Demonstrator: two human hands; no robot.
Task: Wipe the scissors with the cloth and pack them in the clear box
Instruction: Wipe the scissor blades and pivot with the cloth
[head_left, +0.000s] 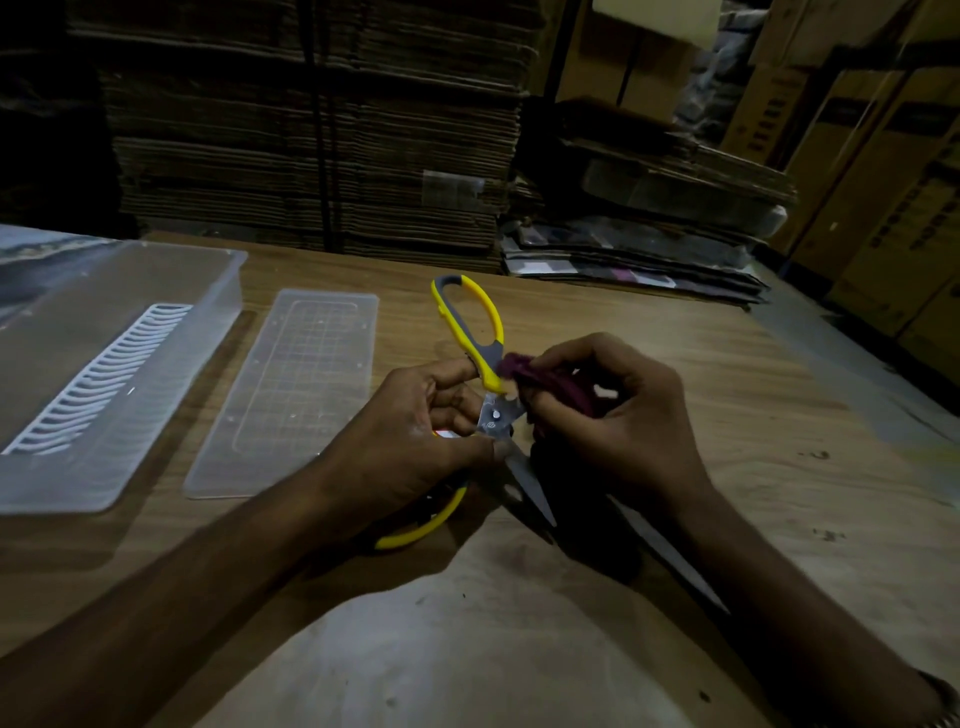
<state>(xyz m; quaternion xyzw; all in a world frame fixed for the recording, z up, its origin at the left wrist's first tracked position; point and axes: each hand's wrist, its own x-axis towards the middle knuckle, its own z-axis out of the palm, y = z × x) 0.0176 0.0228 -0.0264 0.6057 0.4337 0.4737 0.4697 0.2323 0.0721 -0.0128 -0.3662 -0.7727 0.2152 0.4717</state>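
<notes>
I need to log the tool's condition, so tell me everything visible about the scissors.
The scissors have yellow-and-grey loop handles and grey metal blades joined at a silver pivot, and they are spread open above the wooden table. One handle points away; the other shows below the left hand, which holds them near the pivot. The right hand presses a maroon cloth against them beside the upper handle's base.

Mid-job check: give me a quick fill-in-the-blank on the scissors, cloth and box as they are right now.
1. The left hand holds the scissors, whose handles are grey and ____.
2. The right hand presses the ____-coloured cloth against the scissors.
3. The clear box lies to the ____ of its flat lid.
4. The scissor blades are spread ____.

Missing words: yellow; maroon; left; open
</notes>
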